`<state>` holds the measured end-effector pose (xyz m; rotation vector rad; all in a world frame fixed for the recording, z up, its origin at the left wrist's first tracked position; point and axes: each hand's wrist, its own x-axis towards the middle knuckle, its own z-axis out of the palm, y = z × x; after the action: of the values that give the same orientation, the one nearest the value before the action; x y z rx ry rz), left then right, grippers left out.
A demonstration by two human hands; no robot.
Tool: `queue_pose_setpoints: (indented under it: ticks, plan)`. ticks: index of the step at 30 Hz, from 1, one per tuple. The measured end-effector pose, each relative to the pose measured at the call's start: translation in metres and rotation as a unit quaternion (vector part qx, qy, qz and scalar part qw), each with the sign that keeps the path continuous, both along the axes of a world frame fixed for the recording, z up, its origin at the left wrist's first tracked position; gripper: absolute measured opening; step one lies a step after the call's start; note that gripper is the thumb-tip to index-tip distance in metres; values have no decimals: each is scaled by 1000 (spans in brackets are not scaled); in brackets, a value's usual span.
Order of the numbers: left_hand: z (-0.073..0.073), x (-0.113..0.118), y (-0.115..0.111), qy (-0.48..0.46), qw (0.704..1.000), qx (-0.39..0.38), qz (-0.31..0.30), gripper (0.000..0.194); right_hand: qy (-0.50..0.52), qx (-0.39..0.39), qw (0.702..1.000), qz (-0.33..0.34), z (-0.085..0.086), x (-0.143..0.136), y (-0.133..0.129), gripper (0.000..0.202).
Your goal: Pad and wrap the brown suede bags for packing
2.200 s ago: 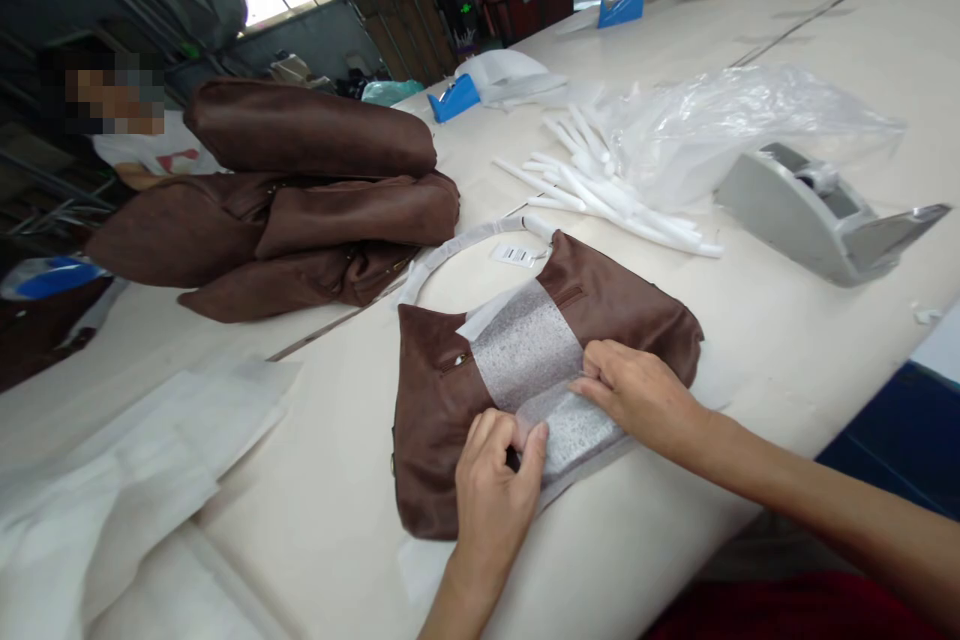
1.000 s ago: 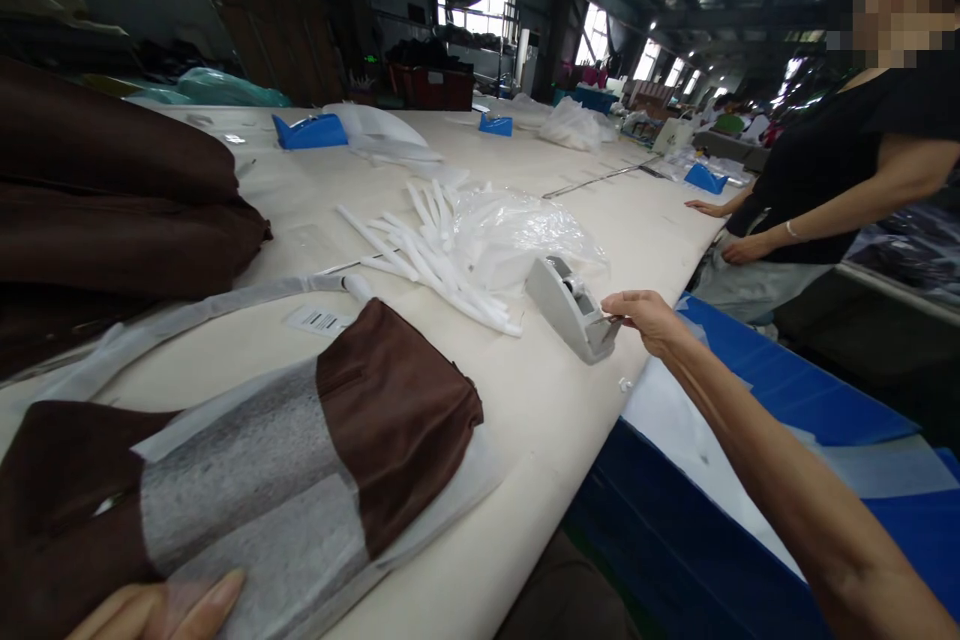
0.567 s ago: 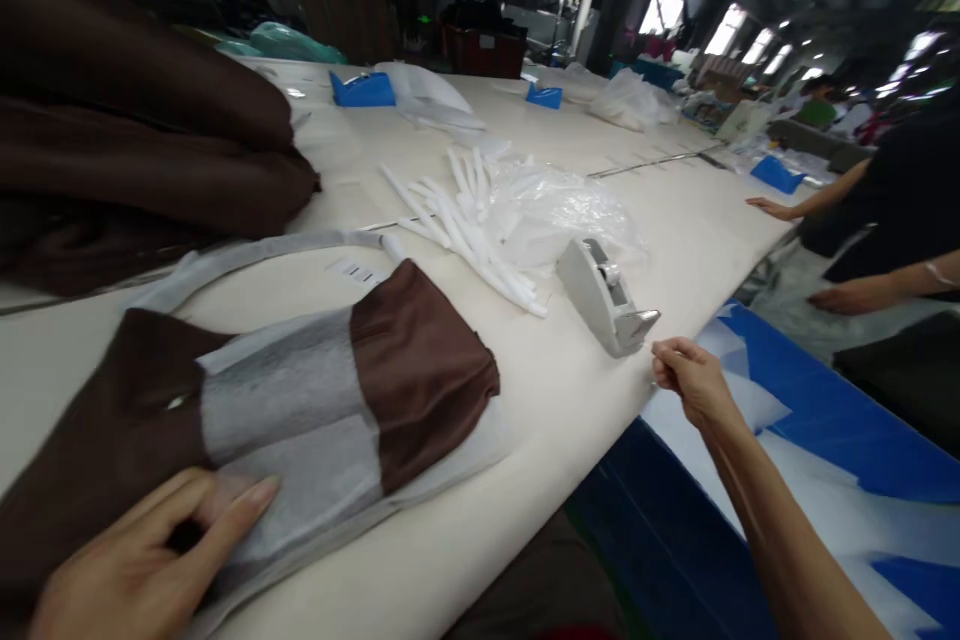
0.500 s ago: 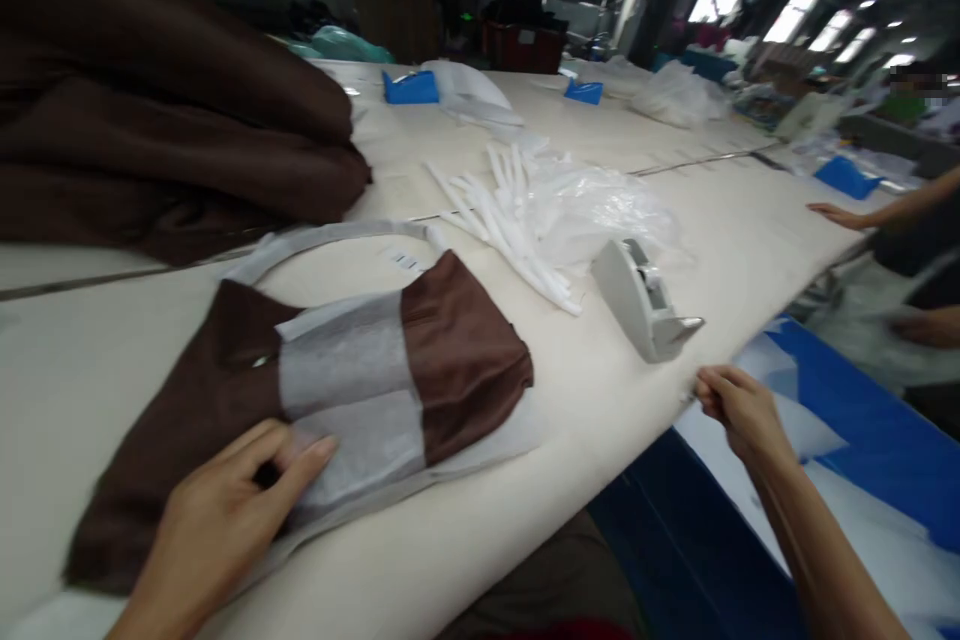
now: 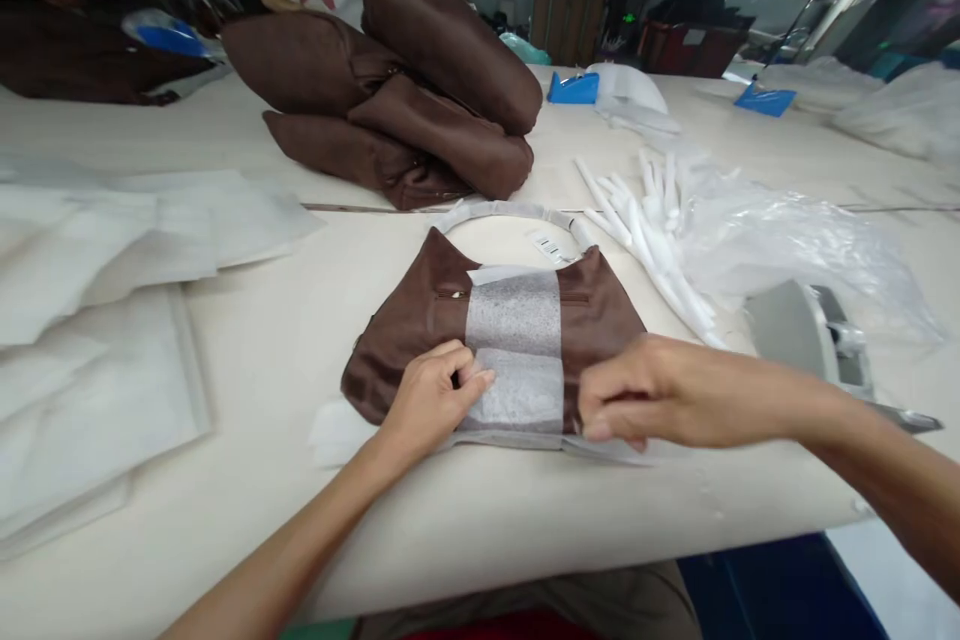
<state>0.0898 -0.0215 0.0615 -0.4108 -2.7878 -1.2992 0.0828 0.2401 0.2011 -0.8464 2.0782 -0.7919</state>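
Pinching the tissue paper (image 5: 517, 390) on the brown handbag (image 5: 409, 335), left of the grey tape dispenser (image 5: 793, 332), our left hand (image 5: 429, 392) should hold it flat. Our right hand (image 5: 637, 395), curled at the end nearer that dispenser, should smooth gently; whether it grips something, we cannot tell.

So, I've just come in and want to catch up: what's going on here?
Someone is handling a brown shoulder bag that lies flat, a translucent white paper band over its middle. The left grip rests on the band. The right grip is over the bag's near right part, too blurred to tell whether it holds anything. A grey tape dispenser stands to the right, more brown bags are piled beyond, and loose white sheets lie to the left.
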Motion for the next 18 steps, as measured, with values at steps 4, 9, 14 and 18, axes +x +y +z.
queue_pose_setpoints:
  ticks: [4, 9, 14, 18]
  plan:
    - [-3, -2, -2, 1, 1000, 2, -7, 39, 173, 187, 960, 116, -23, -52, -50, 15]
    - [-5, -4, -4, 2, 1000, 2, -10, 39, 295, 322, 883, 172, -50, -62, -76, 16]
    - [-1, -4, -1, 17, 1000, -15, -12, 40, 382, 295, 871, 90, -59, -58, -71, 27]
    - [-17, -9, -11, 26, 999, -41, -8, 43, 424, 293, 845, -143, -61, -50, -12, 55]
